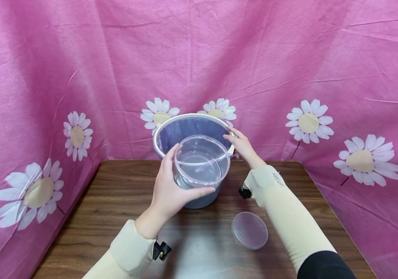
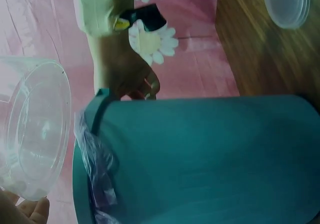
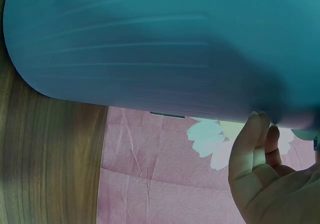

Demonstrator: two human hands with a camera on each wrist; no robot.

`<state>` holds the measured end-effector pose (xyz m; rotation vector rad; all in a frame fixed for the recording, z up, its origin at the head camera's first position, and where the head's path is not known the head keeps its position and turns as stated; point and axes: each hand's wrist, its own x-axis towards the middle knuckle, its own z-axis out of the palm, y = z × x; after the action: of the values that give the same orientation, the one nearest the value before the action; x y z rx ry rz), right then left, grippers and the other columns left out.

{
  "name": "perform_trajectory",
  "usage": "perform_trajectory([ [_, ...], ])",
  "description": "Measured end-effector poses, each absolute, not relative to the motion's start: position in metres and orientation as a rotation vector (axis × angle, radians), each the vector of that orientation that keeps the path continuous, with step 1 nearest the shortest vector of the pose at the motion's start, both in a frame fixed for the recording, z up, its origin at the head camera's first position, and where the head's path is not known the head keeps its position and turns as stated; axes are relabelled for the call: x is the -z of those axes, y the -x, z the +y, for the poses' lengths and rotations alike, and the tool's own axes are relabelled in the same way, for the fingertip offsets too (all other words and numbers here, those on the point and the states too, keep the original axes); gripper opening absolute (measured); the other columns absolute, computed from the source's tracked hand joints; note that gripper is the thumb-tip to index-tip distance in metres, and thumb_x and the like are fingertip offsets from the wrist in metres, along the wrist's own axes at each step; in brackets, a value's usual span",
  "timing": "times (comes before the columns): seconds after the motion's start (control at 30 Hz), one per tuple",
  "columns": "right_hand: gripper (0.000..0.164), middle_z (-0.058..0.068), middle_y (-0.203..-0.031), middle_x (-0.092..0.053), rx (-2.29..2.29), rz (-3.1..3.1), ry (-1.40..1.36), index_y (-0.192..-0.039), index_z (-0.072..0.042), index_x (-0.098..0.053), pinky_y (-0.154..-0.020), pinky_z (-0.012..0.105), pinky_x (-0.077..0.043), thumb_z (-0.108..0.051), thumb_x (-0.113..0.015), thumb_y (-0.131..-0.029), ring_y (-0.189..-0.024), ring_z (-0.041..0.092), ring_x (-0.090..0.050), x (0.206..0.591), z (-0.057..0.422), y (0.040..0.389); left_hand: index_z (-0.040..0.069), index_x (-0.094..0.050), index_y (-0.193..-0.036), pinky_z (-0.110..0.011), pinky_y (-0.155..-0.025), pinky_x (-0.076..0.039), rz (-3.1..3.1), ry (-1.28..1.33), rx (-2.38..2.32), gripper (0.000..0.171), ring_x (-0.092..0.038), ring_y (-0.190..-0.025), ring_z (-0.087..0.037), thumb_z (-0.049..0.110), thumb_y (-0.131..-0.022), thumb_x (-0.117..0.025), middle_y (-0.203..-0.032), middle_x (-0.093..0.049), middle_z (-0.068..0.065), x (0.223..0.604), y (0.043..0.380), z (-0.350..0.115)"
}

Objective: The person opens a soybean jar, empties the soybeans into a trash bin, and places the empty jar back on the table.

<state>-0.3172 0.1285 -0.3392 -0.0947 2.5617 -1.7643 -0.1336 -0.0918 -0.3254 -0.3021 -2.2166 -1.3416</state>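
My left hand grips a clear round plastic tub by its side, thumb across the front and fingers round the left. The tub is tilted with its wide opening toward me, and overlaps the near rim of a trash bin. That bin is blue-green with a pale rim ring, and a thin plastic liner folds over its edge. At the bin's right rim, my right hand holds on with its fingers; the right wrist view shows its fingertips against the outer wall.
A round translucent lid lies flat on the wooden table, right of the bin and near my right forearm. Pink cloth with white daisies hangs behind the table and along both sides.
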Motion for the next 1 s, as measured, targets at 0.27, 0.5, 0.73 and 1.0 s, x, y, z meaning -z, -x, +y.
perform_trajectory([
  [0.27, 0.056, 0.015, -0.151, -0.045, 1.753, 2.558, 0.093, -0.15, -0.025, -0.044, -0.06, 0.017, -0.044, -0.03, -0.059, -0.097, -0.081, 0.01, -0.061, 0.339, 0.129, 0.318, 0.02, -0.034, -0.151, -0.043, -0.108, -0.042, -2.198, 0.323, 1.335, 0.127, -0.049, -0.13, -0.019, 0.038, -0.045, -0.1, -0.146, -0.047, 0.0, 0.34, 0.118, -0.089],
  [0.5, 0.056, 0.014, -0.154, -0.042, 1.732, 2.589, 0.114, -0.15, -0.022, -0.045, -0.067, 0.017, -0.05, -0.029, -0.06, -0.096, -0.079, 0.005, -0.059, 0.338, 0.129, 0.319, 0.025, -0.036, -0.15, -0.041, -0.104, -0.041, -2.164, 0.286, 1.363, 0.126, -0.045, -0.126, -0.017, 0.036, -0.042, -0.1, -0.142, -0.047, -0.004, 0.353, 0.11, -0.088],
  [0.73, 0.056, 0.012, -0.158, -0.038, 1.722, 2.605, 0.114, -0.15, -0.02, -0.044, -0.099, 0.032, -0.047, -0.029, -0.059, -0.096, -0.119, 0.025, -0.055, 0.339, 0.129, 0.318, 0.024, -0.036, -0.151, -0.035, -0.103, -0.042, -2.183, 0.292, 1.382, 0.127, -0.047, -0.122, -0.016, 0.034, -0.041, -0.1, -0.14, -0.05, -0.005, 0.36, 0.1, -0.088],
  [1.0, 0.056, 0.015, -0.154, -0.042, 1.741, 2.583, 0.109, -0.15, -0.022, -0.044, -0.061, 0.028, -0.056, -0.028, -0.06, -0.096, -0.072, 0.012, -0.062, 0.339, 0.13, 0.318, 0.027, -0.038, -0.15, -0.026, -0.107, -0.038, -2.186, 0.344, 1.422, 0.125, -0.047, -0.127, -0.015, 0.032, -0.042, -0.1, -0.144, -0.051, -0.001, 0.371, 0.096, -0.091],
])
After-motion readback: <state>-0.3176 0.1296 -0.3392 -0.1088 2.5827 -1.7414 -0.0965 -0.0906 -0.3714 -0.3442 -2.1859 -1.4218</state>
